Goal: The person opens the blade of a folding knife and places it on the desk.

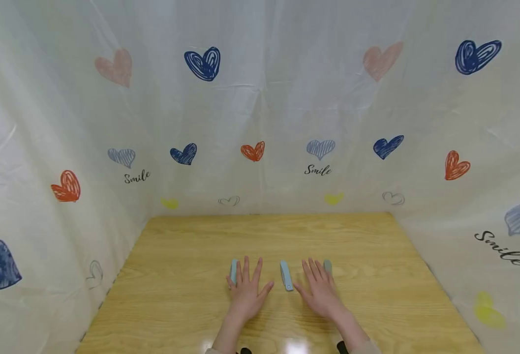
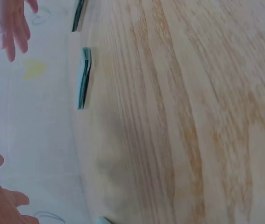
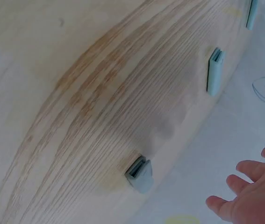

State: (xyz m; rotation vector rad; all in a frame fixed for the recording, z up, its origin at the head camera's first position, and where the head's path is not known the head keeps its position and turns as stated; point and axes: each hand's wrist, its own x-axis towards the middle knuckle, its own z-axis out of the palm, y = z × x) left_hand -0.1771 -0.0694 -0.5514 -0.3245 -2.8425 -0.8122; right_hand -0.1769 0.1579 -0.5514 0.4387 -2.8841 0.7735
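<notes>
Three slim folded objects with slotted edges lie apart in a row on the table. The left one [image 1: 233, 271] is light blue and partly hidden behind my left hand [image 1: 247, 295]. A second light-blue one [image 1: 286, 276], with a small round dot at its near end, lies between the hands. Beyond my right hand [image 1: 321, 293] shows the grey-green third one [image 1: 327, 266], also partly covered in the head view. Both hands are held palm down over the table with straight, spread fingers, and neither holds anything. Their exact kind cannot be told.
The wood-grain table [image 1: 189, 246] is bordered at the back and sides by a white curtain [image 1: 260, 113] printed with hearts and "Smile". Dark bands [image 1: 342, 347] show at the wrists near the lower edge of the head view.
</notes>
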